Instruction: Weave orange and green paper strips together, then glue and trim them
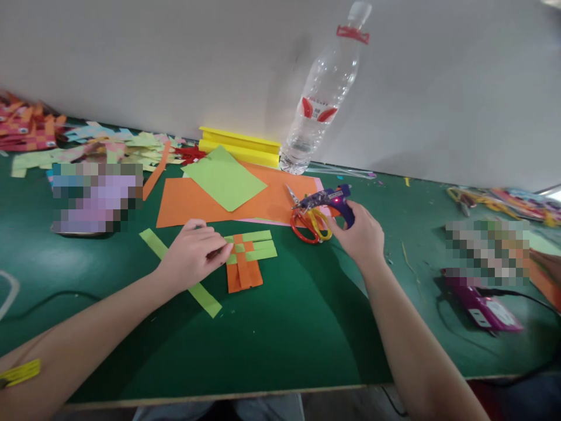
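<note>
Woven strips touching left hand.

Small woven paper mat: orange strips up and down, light green strips across. Lying flat on the green table, left edge touched by the fingertips of the left hand. Blue and purple glue gun, off to the right of the mat and a bit farther back. Handle gripped in the right hand, nose pointing left, tiny pink light glowing on its side.

Open green table at near edge, woven paper, scissors, bottle beyond
</note>
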The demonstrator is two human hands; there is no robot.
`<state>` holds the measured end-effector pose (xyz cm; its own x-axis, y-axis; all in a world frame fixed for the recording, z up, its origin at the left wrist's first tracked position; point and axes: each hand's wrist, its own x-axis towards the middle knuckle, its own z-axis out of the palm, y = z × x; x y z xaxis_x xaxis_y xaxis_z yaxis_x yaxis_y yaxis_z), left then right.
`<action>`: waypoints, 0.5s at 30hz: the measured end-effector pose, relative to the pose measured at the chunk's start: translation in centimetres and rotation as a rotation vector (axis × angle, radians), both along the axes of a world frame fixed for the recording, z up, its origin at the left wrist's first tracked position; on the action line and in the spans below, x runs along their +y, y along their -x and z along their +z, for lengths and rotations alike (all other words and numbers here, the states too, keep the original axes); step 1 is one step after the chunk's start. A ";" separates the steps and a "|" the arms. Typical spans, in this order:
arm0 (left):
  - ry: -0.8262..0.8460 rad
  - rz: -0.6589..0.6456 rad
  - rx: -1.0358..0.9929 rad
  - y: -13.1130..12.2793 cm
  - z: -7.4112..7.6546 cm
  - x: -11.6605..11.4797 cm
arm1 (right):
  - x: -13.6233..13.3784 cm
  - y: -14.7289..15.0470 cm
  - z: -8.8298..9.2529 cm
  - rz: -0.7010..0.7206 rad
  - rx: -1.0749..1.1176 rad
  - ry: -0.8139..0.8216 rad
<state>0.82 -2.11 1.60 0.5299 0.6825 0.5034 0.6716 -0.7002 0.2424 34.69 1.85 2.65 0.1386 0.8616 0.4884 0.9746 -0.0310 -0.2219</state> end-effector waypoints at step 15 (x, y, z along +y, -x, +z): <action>-0.031 -0.482 0.160 -1.0 0.4 -1.1 | 0.0 0.1 -0.2 0.026 -0.008 -0.017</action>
<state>1.79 -3.25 1.99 0.8528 0.3277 0.4066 0.2975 -0.9448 0.1375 34.59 1.82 2.50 0.1124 0.8566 0.5036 0.9767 -0.0020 -0.2146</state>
